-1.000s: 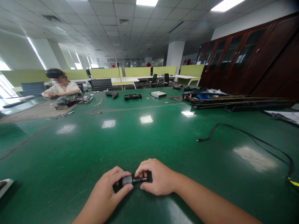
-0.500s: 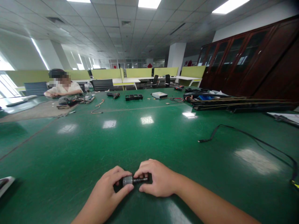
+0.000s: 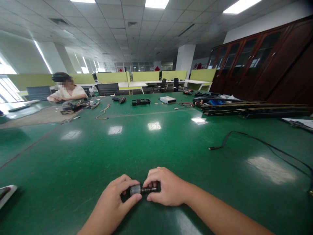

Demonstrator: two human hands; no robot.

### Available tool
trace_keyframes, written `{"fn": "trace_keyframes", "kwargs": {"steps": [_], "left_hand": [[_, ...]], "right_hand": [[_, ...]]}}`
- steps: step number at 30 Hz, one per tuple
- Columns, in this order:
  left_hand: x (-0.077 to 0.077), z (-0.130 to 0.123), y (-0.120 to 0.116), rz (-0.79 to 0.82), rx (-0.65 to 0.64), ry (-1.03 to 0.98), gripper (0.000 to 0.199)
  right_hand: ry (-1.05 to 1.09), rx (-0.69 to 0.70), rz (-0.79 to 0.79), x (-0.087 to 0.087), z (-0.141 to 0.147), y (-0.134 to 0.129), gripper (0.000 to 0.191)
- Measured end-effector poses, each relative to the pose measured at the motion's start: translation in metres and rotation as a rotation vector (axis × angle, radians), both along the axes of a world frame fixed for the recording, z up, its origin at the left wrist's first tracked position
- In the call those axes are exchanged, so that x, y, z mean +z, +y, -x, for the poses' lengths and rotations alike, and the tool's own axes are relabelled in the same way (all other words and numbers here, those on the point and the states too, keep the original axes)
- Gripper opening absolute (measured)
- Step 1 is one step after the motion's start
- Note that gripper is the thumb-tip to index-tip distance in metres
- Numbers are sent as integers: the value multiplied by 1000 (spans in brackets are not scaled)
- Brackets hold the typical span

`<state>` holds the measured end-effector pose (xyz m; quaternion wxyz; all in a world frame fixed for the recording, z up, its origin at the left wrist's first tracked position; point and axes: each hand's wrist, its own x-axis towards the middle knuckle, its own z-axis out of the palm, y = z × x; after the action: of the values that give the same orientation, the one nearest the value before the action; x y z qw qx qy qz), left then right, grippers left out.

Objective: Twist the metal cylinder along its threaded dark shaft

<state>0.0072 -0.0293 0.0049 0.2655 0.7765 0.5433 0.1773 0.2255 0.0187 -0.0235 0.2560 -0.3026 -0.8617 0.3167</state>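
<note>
Low over the near part of the green table is a small metal cylinder with a ribbed shaft [image 3: 135,190]; its wide grey end is on the left, and the narrower dark shaft points right. My left hand [image 3: 117,195] is closed on the wide end, thumb below and fingers above. Curled around the shaft from the right is my right hand [image 3: 167,187], with its index finger at the upper side and thumb at the lower side. The shaft's tip shows in the gap before the right palm.
A black cable [image 3: 256,138] lies at the right. Farther back are a power drill [image 3: 119,100], a black frame-like part [image 3: 141,102], a silver drive box [image 3: 167,99] and long black rails [image 3: 244,109]. Another person [image 3: 68,91] sits far left. A white-edged object [image 3: 9,192] lies near left.
The view has shifted very slightly, so everything sits a little farther right. Both hands keep nearly the same hold on the metal part.
</note>
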Motion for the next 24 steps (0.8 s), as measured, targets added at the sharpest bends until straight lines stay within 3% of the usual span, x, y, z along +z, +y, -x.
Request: {"fn": "trace_keyframes", "kwargs": {"steps": [24], "left_hand": [[0, -1, -1, 0, -6, 11, 20]], "right_hand": [[38, -36, 24, -1, 0, -2, 22]]}}
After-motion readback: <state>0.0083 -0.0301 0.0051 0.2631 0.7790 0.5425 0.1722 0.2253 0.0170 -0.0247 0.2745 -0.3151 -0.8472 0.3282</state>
